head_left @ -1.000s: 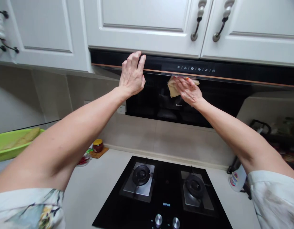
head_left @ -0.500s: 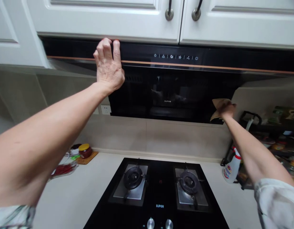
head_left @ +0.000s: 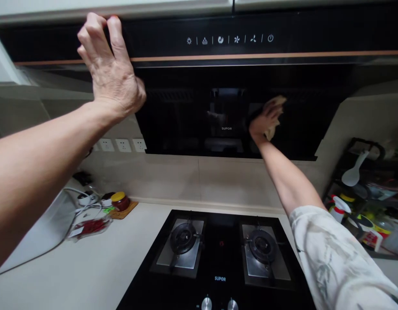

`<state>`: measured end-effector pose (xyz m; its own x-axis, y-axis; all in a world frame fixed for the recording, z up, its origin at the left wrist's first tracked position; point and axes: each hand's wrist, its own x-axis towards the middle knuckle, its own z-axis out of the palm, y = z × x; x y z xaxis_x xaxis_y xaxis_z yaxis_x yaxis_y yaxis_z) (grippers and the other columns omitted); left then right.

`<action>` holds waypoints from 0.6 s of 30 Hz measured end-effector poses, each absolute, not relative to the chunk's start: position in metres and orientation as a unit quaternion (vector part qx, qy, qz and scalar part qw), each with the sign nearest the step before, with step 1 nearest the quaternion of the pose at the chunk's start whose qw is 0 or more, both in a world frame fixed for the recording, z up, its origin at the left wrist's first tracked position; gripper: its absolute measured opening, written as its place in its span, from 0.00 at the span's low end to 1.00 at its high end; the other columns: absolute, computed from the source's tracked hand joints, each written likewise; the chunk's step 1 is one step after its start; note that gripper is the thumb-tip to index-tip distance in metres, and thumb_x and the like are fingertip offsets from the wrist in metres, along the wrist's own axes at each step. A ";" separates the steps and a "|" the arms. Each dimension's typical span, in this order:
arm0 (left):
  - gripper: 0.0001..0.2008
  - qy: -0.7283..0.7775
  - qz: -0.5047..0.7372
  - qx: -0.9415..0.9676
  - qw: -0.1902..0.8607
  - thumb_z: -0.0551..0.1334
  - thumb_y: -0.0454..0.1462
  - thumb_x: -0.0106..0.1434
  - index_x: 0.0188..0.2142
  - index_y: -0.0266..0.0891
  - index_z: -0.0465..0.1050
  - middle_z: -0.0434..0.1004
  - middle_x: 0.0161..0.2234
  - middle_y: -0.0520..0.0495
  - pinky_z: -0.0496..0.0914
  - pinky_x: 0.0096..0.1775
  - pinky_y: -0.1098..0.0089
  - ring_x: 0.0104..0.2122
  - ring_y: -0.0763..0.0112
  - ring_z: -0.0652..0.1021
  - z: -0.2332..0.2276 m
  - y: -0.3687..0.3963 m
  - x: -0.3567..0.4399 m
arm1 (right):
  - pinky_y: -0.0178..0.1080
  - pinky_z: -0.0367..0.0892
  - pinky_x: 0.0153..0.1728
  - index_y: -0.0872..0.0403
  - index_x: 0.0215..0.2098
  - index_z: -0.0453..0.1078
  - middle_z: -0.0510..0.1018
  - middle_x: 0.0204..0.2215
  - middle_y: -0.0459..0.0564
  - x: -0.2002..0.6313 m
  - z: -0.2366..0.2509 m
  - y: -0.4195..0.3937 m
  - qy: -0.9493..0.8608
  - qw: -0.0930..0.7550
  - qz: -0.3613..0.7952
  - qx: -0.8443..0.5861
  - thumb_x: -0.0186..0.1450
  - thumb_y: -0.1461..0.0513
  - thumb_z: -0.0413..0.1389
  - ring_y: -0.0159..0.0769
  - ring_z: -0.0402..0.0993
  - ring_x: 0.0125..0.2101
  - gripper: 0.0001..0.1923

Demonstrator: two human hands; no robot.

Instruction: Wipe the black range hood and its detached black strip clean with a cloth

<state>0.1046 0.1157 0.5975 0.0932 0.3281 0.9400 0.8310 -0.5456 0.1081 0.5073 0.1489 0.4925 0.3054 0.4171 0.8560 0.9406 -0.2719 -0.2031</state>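
Head view: we see the wide glossy black glass range hood (head_left: 192, 116) filling the upper half of the frame, with a thin copper-coloured strip and a row of white touch icons along its top band. Below it, at the bottom centre, sits the black glass two-burner gas hob (head_left: 218, 258) on the pale stone worktop (head_left: 98, 267).

Our left hand (head_left: 110, 71), in the upper left of the frame, rests against the hood's top band with the fingers spread and curled over its upper edge, gripping nothing loose. Our right hand (head_left: 263, 120), right of centre, presses a small crumpled tan cleaning cloth (head_left: 275, 113) flat to the hood's lower front panel; the fingers appear bunched around it, though the dark reflections make the exact hold hard to read.

We judge the cloth light, soft and limp, best gathered in a wad under the palm. The glass looks hard, slick and easily smeared.

At the lower left of the frame stands a small yellow-lidded jar of red paste (head_left: 120, 201) on a wooden coaster.
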 end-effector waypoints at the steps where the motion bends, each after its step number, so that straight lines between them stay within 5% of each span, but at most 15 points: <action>1: 0.62 -0.430 -0.521 -0.695 0.246 0.60 0.24 0.46 0.76 0.40 0.30 0.29 0.75 0.46 0.29 0.68 0.40 0.72 0.45 0.37 0.599 0.118 0.104 | 0.63 0.67 0.55 0.54 0.76 0.46 0.62 0.65 0.66 0.499 0.491 0.154 -0.462 0.382 -0.347 -0.721 0.76 0.61 0.34 0.54 0.63 0.63 0.31; 6: 0.65 -0.466 -0.494 -0.676 0.288 0.58 0.22 0.41 0.75 0.39 0.26 0.28 0.75 0.43 0.34 0.67 0.33 0.72 0.39 0.38 0.601 0.126 0.101 | 0.61 0.60 0.63 0.49 0.75 0.52 0.57 0.70 0.58 0.454 0.479 0.166 -0.585 0.320 -0.374 -0.645 0.76 0.61 0.37 0.54 0.52 0.69 0.29; 11: 0.62 -0.415 -0.527 -0.692 0.266 0.59 0.24 0.45 0.76 0.40 0.32 0.31 0.75 0.47 0.29 0.69 0.42 0.72 0.46 0.39 0.597 0.122 0.099 | 0.57 0.58 0.63 0.48 0.73 0.55 0.56 0.71 0.55 0.474 0.492 0.150 -0.631 0.269 -0.398 -0.609 0.77 0.63 0.37 0.51 0.54 0.66 0.27; 18: 0.63 -0.451 -0.512 -0.685 0.254 0.58 0.24 0.40 0.76 0.34 0.31 0.29 0.75 0.44 0.30 0.68 0.37 0.72 0.44 0.38 0.597 0.111 0.106 | 0.56 0.54 0.60 0.54 0.71 0.58 0.55 0.70 0.62 0.557 0.493 0.100 -0.492 0.378 -0.363 -0.695 0.78 0.65 0.36 0.51 0.52 0.64 0.27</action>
<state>0.1058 0.1107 0.5969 0.0689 0.3573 0.9314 0.8781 -0.4649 0.1134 0.5574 0.1001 0.4927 0.2512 0.4100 0.8768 0.9588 -0.2297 -0.1673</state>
